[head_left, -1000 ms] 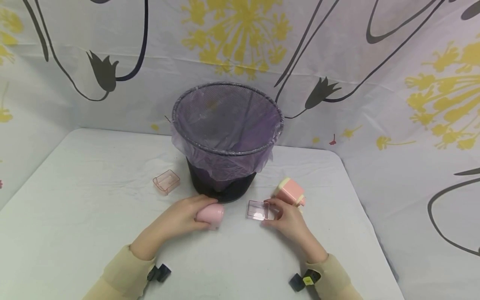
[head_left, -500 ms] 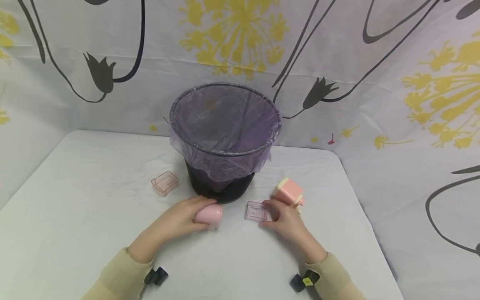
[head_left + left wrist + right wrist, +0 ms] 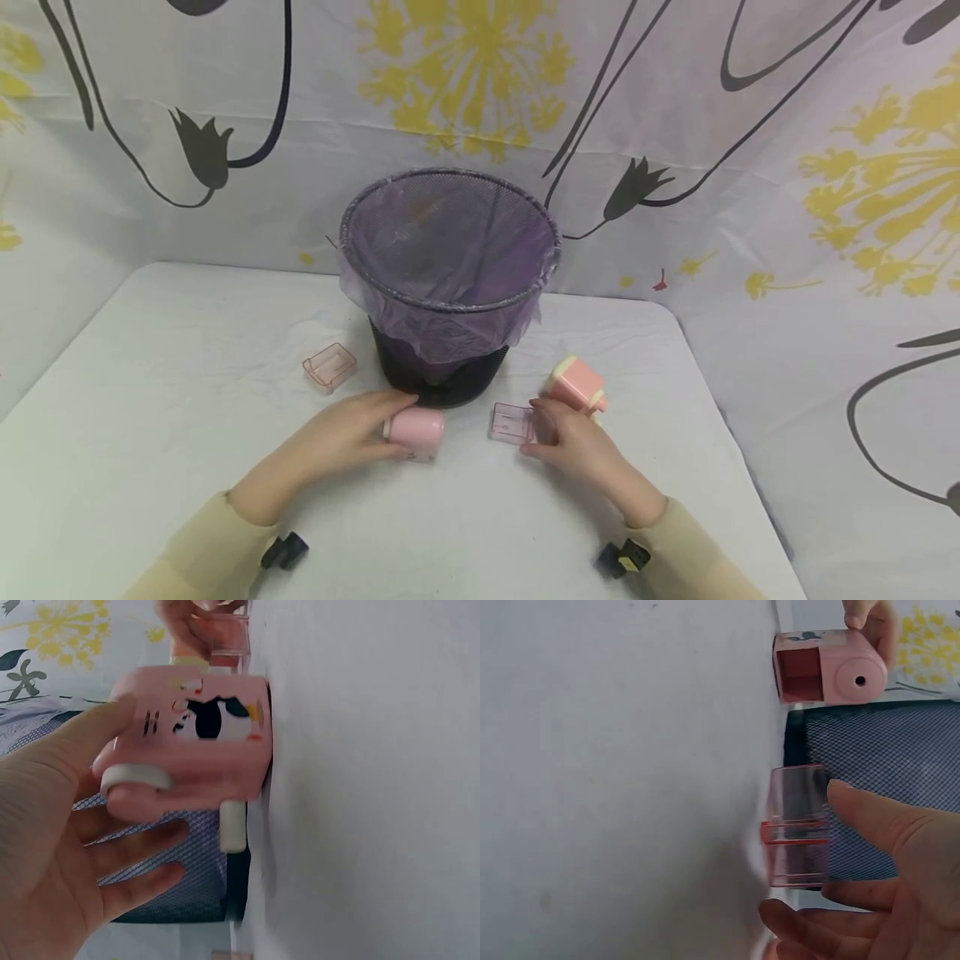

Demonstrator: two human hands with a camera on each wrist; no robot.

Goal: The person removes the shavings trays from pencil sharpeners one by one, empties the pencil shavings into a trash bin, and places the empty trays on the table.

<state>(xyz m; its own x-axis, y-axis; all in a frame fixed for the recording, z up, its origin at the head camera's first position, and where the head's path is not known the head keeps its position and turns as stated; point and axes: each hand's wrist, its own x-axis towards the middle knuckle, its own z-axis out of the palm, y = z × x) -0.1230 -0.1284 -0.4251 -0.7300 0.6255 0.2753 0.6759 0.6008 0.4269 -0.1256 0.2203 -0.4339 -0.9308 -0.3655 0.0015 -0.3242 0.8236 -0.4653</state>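
A pink crank pencil sharpener (image 3: 416,431) lies on the white tabletop, with printed figures and a white crank handle (image 3: 234,825). My left hand (image 3: 345,437) touches its left end, thumb (image 3: 112,720) laid along the body, the other visible fingers spread. The right wrist view shows the sharpener's open compartment and black-centred round face. A clear pinkish tray (image 3: 512,423) lies to its right. My right hand (image 3: 577,442) is around this tray's right end with loose fingers, thumb (image 3: 851,799) at one corner and index fingertip near the other.
Behind both hands stands a black mesh bin (image 3: 442,383) with a purple liner. A second clear tray (image 3: 330,367) lies left of it. An orange-pink block with cream edges (image 3: 577,385) sits just beyond my right hand. Patterned cloth (image 3: 285,225) hangs behind.
My left hand has drawn back left, exposing more of the sharpener. The right hand has shifted slightly right relative to the clear tray. Both objects stay nearly in place.
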